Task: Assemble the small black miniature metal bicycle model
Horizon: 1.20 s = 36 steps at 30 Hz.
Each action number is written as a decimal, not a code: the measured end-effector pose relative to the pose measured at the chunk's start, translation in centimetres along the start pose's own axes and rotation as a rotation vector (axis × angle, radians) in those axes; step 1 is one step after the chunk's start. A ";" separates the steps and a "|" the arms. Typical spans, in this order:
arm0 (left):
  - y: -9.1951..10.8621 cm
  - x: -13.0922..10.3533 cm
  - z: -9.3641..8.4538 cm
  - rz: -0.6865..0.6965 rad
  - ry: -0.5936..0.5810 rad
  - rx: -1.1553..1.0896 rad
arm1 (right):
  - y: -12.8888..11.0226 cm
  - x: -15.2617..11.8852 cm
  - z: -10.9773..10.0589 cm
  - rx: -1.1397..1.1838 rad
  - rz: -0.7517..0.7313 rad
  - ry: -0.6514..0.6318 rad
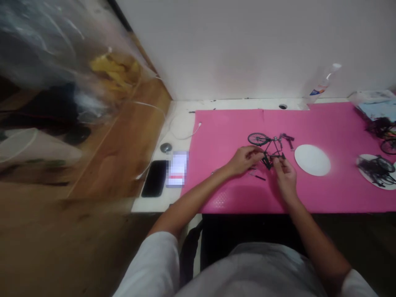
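A small black model bicycle (273,144) is held over the pink mat (229,136), its one visible wheel pointing to the far left. My left hand (246,160) has its thumb and fingers pinched on the frame from the left. From the right, my right hand (285,172) grips the bicycle's near side with thumb and fingertips. The parts between my fingers are too small and dark to tell apart. A thin screwdriver-like tool (258,176) lies on the mat just below the bicycle. Beside my right hand sits a white round plate (312,160).
At the right, another plate (365,170) bears dark bicycle parts (379,167). A clear bottle (324,84) stands by the wall. Two phones, one a black phone (154,178), lie left of the mat near a white cable (185,137). Plastic wrapping (46,37) is blurred at far left.
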<state>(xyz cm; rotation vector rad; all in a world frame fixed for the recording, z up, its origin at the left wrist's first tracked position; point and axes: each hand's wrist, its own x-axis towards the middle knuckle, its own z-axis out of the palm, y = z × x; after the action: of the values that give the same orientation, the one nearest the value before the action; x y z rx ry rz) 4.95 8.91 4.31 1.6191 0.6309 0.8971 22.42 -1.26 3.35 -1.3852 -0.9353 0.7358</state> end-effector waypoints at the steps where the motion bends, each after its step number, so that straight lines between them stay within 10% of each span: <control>1: -0.2 0.1 0.2 0.023 0.019 0.006 | -0.1 0.3 0.4 0.006 0.005 -0.003; 11: -2.8 -1.7 -1.3 0.102 0.299 0.208 | -0.6 4.8 3.9 -0.268 -0.262 -0.222; 22: -3.3 -1.1 -2.9 0.108 0.516 0.385 | -0.4 13.0 1.7 -0.531 -0.535 -0.421; 36: -4.2 -0.2 -4.6 0.132 0.602 0.299 | 2.7 10.3 4.0 -0.863 -0.677 -0.697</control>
<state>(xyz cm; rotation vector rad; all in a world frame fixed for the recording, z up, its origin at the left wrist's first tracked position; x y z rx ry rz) 1.28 12.36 0.63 1.6636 1.1242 1.4653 23.99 9.91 1.65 -1.3654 -2.3263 0.2581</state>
